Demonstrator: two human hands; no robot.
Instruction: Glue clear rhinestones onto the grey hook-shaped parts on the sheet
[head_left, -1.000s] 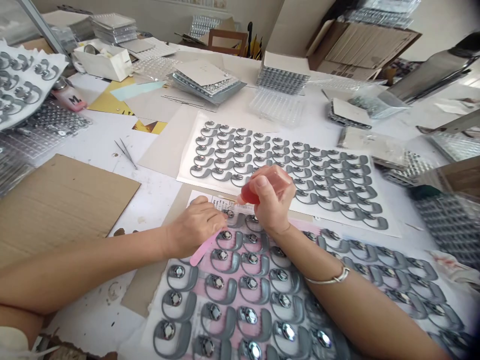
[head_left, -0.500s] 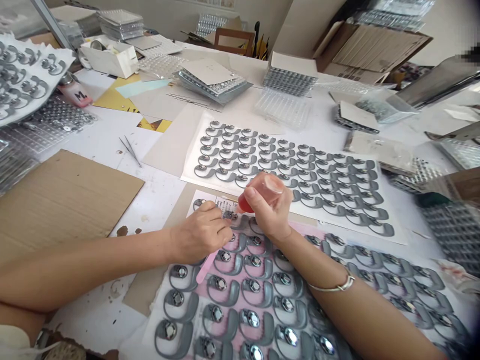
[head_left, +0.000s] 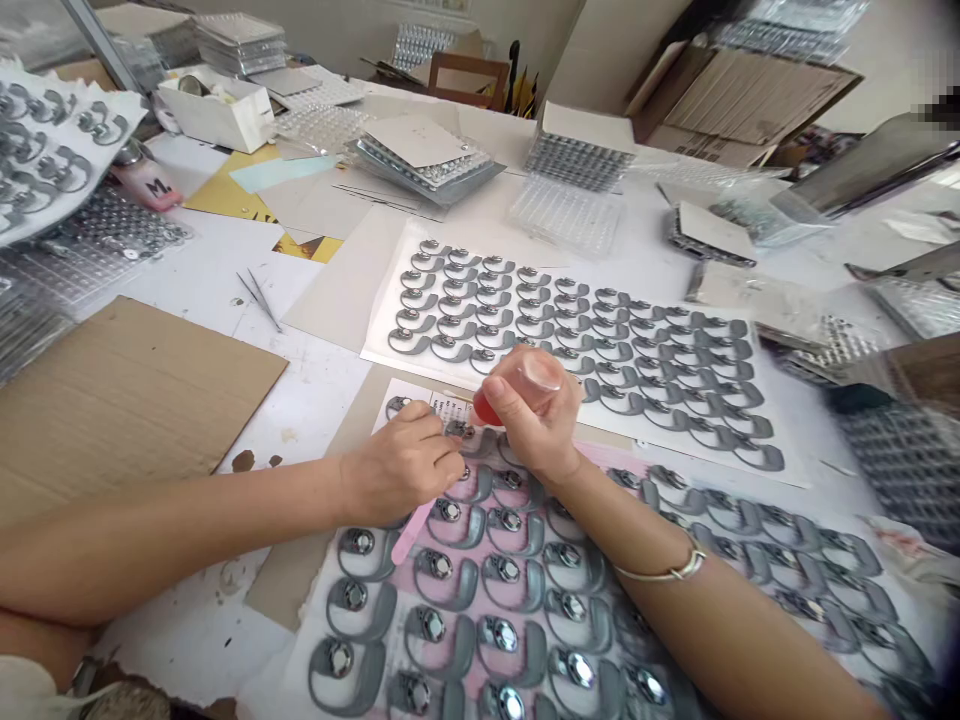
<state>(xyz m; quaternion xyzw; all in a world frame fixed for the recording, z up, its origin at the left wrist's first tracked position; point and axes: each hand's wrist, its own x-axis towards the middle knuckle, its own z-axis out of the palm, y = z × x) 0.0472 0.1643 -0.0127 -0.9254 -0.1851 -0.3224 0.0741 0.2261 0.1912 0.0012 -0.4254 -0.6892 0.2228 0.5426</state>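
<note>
My left hand (head_left: 409, 465) is closed around a flat pink stick (head_left: 412, 532), whose free end points down toward me. Its fingertips are beside a grey curved piece (head_left: 460, 430) with a metallic setting, near the top of the front sheet. My right hand (head_left: 546, 425) grips a small clear bottle (head_left: 540, 374) with reddish liquid, tilted so that its nozzle end points down left toward that piece. The nozzle tip is hard to make out. Rows of grey curved pieces with shiny faceted stones (head_left: 499, 635) lie below both hands on a pink and white sheet.
Beyond my hands lies a white sheet (head_left: 379, 335) with more grey pieces in rows. Tweezers (head_left: 260, 300) and a cardboard sheet (head_left: 135, 390) are at left. A pink-labelled bottle (head_left: 146, 180), a white box (head_left: 217, 115) and stacked trays (head_left: 581, 150) stand farther back.
</note>
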